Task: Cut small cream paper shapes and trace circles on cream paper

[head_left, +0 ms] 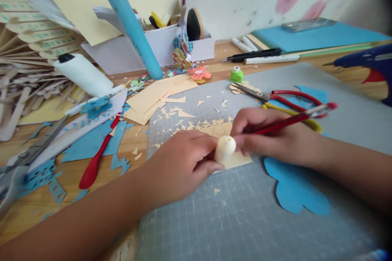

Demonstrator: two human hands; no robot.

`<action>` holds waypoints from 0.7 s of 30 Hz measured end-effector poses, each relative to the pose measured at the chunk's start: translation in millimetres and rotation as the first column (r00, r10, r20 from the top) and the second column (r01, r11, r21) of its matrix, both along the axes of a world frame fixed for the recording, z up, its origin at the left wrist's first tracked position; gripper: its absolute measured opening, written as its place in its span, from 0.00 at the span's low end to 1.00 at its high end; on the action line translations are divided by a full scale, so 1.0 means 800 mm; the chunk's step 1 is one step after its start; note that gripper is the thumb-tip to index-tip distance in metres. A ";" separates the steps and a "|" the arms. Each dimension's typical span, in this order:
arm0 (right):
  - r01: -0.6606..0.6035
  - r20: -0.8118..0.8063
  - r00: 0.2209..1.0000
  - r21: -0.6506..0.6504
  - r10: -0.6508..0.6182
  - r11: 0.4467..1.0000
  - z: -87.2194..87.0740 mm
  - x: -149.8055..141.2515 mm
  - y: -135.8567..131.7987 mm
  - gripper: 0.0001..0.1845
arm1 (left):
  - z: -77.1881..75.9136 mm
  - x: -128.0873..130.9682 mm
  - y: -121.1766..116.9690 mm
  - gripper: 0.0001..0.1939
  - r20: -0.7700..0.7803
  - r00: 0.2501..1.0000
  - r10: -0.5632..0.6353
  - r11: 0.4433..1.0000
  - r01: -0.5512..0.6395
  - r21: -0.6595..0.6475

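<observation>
Between the thumb and fingers of my left hand [186,161] stands a small cream cylinder with a rounded top [226,149], its kind unclear. It rests upright on a cream piece of paper [240,162], which has several round outlines on it. My right hand [263,132] grips a red pen [288,123], its back end pointing up to the right. The pen's tip is hidden behind the fingers, close beside the cylinder. Beneath both hands lies a grey cutting mat [196,220]. A blue scalloped paper shape [298,187] sits under my right wrist.
Scissors with red handles [290,100] lie beyond my right hand; grey scissors [29,163] are at far left. A red spatula [96,163], paper scraps [180,112] and a standing blue tube [131,24] are leftward. A glue gun [367,63] lies at right.
</observation>
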State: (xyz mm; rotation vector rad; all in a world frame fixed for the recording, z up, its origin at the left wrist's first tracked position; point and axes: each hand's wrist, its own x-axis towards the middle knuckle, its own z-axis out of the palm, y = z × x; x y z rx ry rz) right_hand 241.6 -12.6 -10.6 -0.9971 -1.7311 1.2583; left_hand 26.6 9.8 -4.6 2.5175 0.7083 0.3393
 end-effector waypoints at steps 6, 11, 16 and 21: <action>0.093 0.006 0.995 0.348 -0.102 0.933 0.036 -0.008 -0.008 0.02 | -0.001 0.000 -0.001 0.04 -0.028 1.000 0.007 1.000 -0.008 -0.012; -0.104 0.299 0.953 0.492 -0.056 0.864 0.046 -0.022 -0.012 0.05 | -0.005 0.001 0.000 0.05 -0.017 1.000 0.007 1.000 -0.007 0.004; -0.102 0.334 0.941 0.424 -0.051 0.900 0.041 -0.023 -0.011 0.05 | 0.012 -0.004 -0.001 0.05 -0.191 0.981 0.043 0.999 -0.042 0.006; -0.104 0.329 0.943 0.418 -0.044 0.902 0.039 -0.024 -0.012 0.08 | 0.062 -0.027 -0.009 0.14 -0.164 0.966 0.198 0.964 -0.161 0.213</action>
